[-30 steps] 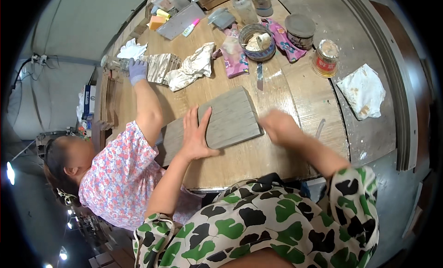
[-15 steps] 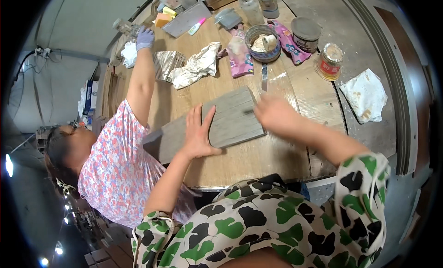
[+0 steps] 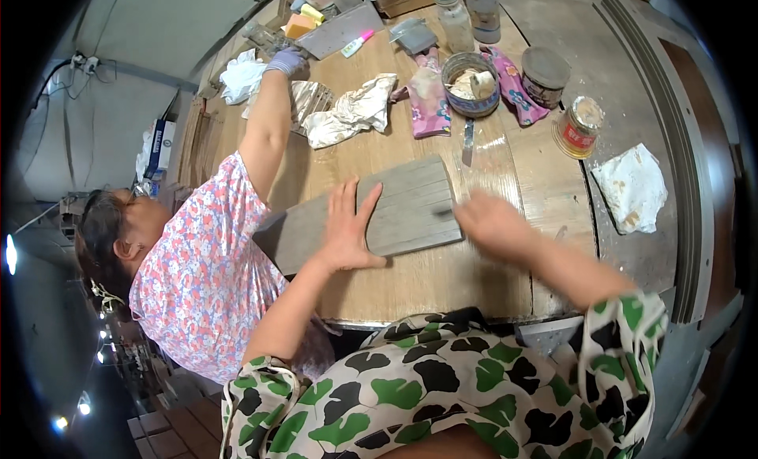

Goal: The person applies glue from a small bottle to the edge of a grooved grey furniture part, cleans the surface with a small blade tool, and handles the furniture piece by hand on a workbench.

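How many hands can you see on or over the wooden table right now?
3. The left hand lies flat on the grey board; the right hand, blurred, is at the board's right end; another person's gloved hand reaches at the table's far left.

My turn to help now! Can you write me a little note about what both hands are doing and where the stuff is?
Left hand: flat on the grey board, fingers spread, pressing it onto the wooden table.
Right hand: blurred at the board's right end; whether it holds anything can't be told.
Nearby: bowl, small knife, open tin, white rag.
A co-worker's gloved hand reaches across the far left.
How far the board is finished can't be judged.
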The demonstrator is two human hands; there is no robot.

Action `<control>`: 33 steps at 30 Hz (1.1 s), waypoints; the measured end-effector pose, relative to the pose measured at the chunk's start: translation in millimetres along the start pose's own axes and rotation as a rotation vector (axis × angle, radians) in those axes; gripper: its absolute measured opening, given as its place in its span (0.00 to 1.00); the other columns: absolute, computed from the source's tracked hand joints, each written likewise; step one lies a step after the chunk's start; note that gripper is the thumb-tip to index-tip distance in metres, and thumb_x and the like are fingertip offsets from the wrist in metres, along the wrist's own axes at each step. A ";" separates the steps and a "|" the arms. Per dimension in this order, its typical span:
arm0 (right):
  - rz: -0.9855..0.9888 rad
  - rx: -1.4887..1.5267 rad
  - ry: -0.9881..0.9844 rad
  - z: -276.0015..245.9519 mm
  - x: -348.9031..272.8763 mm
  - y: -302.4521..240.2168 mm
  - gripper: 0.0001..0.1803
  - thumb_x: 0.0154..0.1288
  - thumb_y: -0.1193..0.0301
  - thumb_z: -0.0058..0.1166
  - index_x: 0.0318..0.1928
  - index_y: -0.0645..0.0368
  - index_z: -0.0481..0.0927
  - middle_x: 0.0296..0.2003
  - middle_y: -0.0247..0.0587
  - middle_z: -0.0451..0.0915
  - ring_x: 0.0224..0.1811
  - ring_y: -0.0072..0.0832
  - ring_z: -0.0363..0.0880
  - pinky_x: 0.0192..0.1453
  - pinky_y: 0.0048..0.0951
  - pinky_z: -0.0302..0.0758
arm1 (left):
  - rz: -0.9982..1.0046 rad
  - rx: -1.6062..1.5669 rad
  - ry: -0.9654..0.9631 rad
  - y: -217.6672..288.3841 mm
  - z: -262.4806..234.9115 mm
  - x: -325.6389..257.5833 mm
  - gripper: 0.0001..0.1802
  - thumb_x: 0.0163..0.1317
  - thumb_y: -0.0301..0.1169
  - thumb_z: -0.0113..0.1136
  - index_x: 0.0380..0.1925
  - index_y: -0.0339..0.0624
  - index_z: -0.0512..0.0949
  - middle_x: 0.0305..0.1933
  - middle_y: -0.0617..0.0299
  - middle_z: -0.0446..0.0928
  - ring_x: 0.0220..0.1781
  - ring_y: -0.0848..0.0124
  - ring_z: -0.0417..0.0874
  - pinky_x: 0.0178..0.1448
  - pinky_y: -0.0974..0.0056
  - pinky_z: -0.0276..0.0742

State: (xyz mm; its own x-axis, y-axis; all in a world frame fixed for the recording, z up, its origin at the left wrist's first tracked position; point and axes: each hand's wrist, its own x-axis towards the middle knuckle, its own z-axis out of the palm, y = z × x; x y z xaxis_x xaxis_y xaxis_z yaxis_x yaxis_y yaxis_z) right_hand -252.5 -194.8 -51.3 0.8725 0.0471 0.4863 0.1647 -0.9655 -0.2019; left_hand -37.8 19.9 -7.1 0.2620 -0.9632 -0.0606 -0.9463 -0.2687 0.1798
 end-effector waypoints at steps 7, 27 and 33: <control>0.271 0.301 0.179 -9.3 9.5 16.0 0.12 0.57 0.78 0.52 0.43 0.58 0.79 0.31 0.46 0.77 0.38 0.45 0.76 0.43 0.43 0.75 | -0.008 -0.004 0.015 1.3 6.3 -1.1 0.69 0.21 0.48 0.77 0.72 0.53 0.56 0.72 0.36 0.47 0.74 0.36 0.46 0.75 0.38 0.43; 0.218 0.300 0.346 32.1 22.0 46.0 0.07 0.51 0.78 0.52 0.33 0.62 0.78 0.29 0.46 0.78 0.36 0.44 0.76 0.43 0.41 0.75 | 0.043 0.034 0.022 6.7 3.8 6.4 0.71 0.17 0.49 0.78 0.71 0.52 0.56 0.71 0.37 0.48 0.72 0.36 0.47 0.74 0.39 0.45; 0.213 0.417 -0.213 -10.2 -62.5 -43.3 0.05 0.53 0.78 0.50 0.33 0.59 0.75 0.31 0.44 0.76 0.37 0.41 0.76 0.38 0.41 0.75 | 0.017 0.014 0.003 -1.3 8.6 2.2 0.71 0.18 0.48 0.78 0.71 0.51 0.56 0.72 0.36 0.47 0.73 0.36 0.47 0.74 0.39 0.44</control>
State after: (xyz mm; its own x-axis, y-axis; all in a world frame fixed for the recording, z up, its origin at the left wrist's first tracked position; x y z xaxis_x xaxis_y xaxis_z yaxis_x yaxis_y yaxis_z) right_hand -318.9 -158.6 -64.3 0.9739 -0.0465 0.2223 0.1046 -0.7772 -0.6205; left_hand -37.6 18.2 -15.9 0.2466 -0.9676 -0.0544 -0.9532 -0.2523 0.1667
